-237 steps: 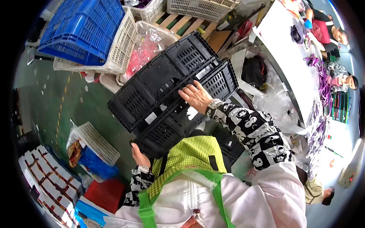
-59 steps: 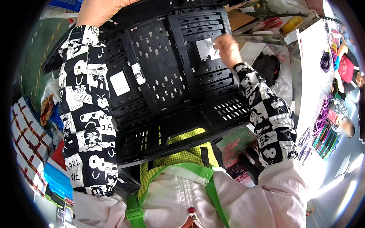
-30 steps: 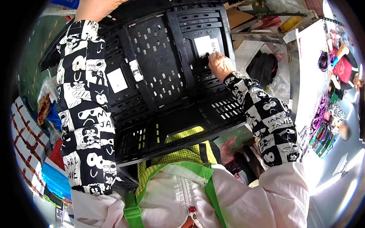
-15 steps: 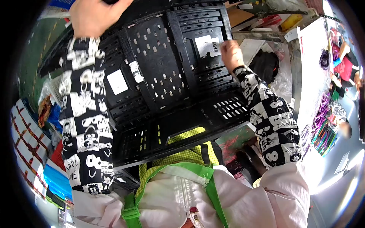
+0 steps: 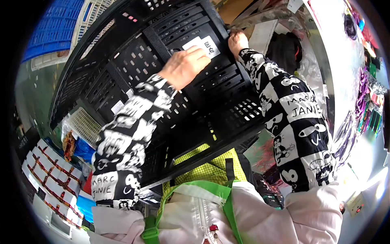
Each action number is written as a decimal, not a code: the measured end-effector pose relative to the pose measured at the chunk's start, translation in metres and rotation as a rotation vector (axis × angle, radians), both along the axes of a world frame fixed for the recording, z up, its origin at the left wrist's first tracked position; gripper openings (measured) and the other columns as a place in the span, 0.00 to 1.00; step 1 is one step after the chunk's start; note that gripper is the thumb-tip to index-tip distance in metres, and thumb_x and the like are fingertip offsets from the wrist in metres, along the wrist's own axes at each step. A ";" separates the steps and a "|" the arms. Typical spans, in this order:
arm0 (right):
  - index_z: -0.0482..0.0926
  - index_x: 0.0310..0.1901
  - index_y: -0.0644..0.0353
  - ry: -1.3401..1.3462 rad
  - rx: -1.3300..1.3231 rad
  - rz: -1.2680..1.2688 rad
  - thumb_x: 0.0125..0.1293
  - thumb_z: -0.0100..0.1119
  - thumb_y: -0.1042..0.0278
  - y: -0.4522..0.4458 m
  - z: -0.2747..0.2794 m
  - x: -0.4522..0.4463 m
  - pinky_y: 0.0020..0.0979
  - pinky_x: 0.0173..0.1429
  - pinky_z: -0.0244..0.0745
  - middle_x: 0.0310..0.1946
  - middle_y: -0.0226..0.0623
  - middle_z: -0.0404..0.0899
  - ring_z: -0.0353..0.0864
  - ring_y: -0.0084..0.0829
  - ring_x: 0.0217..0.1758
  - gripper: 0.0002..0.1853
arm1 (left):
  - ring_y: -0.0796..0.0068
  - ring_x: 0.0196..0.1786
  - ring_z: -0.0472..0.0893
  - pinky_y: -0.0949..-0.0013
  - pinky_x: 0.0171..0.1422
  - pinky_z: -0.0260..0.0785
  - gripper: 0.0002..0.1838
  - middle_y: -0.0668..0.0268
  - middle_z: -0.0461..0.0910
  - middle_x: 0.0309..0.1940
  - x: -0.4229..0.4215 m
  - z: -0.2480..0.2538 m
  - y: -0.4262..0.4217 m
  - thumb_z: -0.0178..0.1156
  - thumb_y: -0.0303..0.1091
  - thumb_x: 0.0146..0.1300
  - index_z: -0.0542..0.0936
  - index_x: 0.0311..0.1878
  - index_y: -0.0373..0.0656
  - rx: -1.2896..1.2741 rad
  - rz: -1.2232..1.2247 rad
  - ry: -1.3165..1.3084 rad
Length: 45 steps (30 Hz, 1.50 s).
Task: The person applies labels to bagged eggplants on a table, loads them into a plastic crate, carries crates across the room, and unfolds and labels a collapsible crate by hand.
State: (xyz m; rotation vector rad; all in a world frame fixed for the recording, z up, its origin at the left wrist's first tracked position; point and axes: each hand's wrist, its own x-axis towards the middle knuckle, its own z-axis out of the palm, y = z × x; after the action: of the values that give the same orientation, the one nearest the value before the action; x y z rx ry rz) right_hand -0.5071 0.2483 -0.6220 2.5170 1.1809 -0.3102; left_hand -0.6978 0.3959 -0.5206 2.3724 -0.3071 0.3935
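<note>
A large black plastic crate point(image 5: 227, 103) with slotted walls stands tilted in front of me, its inside showing. My left hand point(image 5: 185, 67) is inside it, fingers pressed together at the edge of a white paper label point(image 5: 209, 48) with dark writing; what the fingertips hold, if anything, is hidden. At the crate's right side, my right hand point(image 5: 238, 42) has its fingers curled on the rim. Another white label point(image 5: 117, 107) shows lower left on the crate's inside, partly behind my left sleeve.
Blue crates point(image 5: 55, 28) and a white crate are at the upper left. A cream basket point(image 5: 84, 124) and white boxes with patterned bands point(image 5: 53, 179) lie at the left. A white table point(image 5: 339, 61) with purple straps runs along the right. A black bag point(image 5: 283, 51) is beside it.
My left hand has come from the crate's upper left rim to the label. My right hand has moved up to the right rim. The crate has turned, and the blue crates show more.
</note>
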 end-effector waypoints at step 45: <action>0.85 0.34 0.60 -0.161 0.130 0.012 0.61 0.49 0.66 0.014 0.045 -0.035 0.30 0.46 0.75 0.35 0.36 0.84 0.82 0.32 0.39 0.13 | 0.60 0.35 0.75 0.63 0.41 0.69 0.05 0.60 0.71 0.28 0.020 -0.040 -0.001 0.56 0.19 0.50 0.76 0.32 0.38 0.112 -0.119 0.087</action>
State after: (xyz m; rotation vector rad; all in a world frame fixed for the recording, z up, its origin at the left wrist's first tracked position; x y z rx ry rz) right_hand -0.5420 0.2625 -0.5774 2.5875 1.1871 -0.0264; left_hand -0.6777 0.3953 -0.5605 2.4581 -0.4369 0.2216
